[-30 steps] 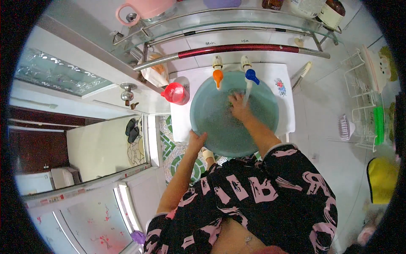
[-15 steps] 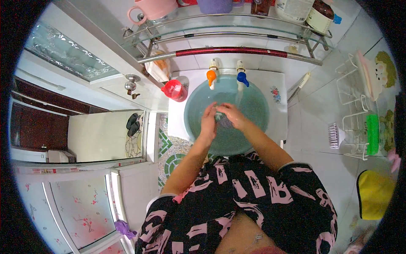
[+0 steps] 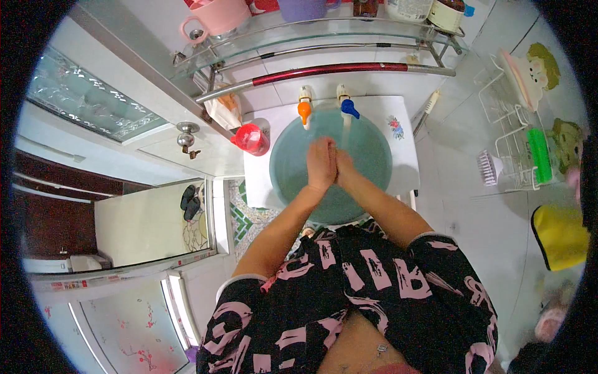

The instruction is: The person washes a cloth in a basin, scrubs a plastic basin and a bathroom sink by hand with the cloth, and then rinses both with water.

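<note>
My left hand and my right hand are pressed together over a round teal basin. The fingers are folded against each other, and whatever lies between the palms is hidden. Just beyond them is a tap with a blue handle, with what looks like a stream of water below its spout. To its left is a second tap with an orange handle.
A red cup stands on the white counter, left of the basin. Overhead runs a glass shelf with mugs and bottles, above a red-and-silver bar. White wire racks and a brush hang at right.
My hands have closed together, covering a small greyish-green and purple thing that showed between them. The whole view has shifted slightly.
</note>
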Demonstrator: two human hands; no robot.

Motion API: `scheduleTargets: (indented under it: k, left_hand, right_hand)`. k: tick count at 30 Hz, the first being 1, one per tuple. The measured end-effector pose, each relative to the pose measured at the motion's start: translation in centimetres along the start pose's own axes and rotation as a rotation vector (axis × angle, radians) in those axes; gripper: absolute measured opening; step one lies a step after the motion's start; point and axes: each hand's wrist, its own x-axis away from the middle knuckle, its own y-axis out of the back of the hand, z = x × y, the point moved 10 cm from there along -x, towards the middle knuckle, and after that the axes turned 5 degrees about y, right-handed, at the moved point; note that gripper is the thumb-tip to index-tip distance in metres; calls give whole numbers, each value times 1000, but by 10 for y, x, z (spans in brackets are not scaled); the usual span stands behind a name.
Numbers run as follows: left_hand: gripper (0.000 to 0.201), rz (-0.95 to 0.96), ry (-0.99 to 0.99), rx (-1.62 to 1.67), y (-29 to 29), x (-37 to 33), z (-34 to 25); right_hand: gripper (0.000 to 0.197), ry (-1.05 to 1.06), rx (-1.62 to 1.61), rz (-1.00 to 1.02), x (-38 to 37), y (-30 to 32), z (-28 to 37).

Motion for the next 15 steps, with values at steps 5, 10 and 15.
scheduleTargets:
  k: [5, 10, 15]
  left_hand:
    - [16, -130, 171, 316, 32, -8, 17]
    - [19, -42, 334, 722, 16, -16, 74]
    - [18, -52, 638, 1124, 12, 11, 114]
  right_hand:
    - [25, 128, 242, -196, 40, -29, 22]
    - [26, 410, 658, -165, 15, -15, 26]
    - [32, 788, 1002, 129, 21, -26, 49]
